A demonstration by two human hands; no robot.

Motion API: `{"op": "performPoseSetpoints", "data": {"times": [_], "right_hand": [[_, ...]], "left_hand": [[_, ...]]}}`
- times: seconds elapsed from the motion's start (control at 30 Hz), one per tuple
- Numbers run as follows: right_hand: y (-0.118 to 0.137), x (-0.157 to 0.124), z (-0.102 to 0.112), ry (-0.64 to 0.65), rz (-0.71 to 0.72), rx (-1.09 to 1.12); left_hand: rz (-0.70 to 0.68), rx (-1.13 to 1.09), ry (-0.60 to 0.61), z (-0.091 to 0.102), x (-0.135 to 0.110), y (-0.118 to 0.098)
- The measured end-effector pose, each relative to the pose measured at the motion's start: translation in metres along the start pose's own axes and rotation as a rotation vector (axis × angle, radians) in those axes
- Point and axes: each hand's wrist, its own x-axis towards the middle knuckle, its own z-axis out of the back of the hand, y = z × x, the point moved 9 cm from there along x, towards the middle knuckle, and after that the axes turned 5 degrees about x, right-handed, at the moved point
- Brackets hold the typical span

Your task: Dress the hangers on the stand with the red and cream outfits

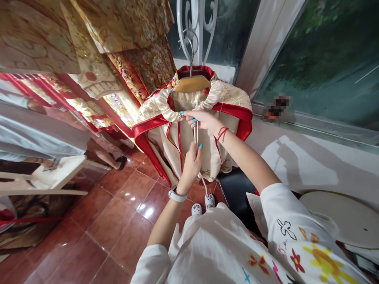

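Note:
A cream garment [231, 94] with red trim and a gathered, satin-like neck [166, 103] hangs in front of me on a hanger [191, 84]. Two strands of pale cord [196, 136] run down from the neck opening. My right hand [201, 118] is closed at the neck's lower edge, its fingers round the cord and an index fingertip against the gathered fabric. Lower down, my left hand [192, 162] grips the same cord in a fist, thumb on top. The cord's loose end [204, 185] dangles below it towards the floor.
Gold and red embroidered garments [124, 59] hang on the left. A person in grey [41, 126] is beside a white chair [56, 173]. White scrollwork metal [195, 23] holds the hanger. A black object [237, 193] and a round white top [340, 217] stand at the right.

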Motion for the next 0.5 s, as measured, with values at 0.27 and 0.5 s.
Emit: {"op": "performPoseSetpoints", "data": {"times": [0.27, 0.5], "right_hand": [[-0.002, -0.006, 0.001, -0.047, 0.175, -0.224], [0.004, -0.016, 0.004, 0.014, 0.303, -0.396]], "left_hand": [[-0.064, 0.881, -0.141, 0.03, 0.027, -0.008], [-0.242, 0.871, -0.227, 0.048, 0.023, -0.024]]}}
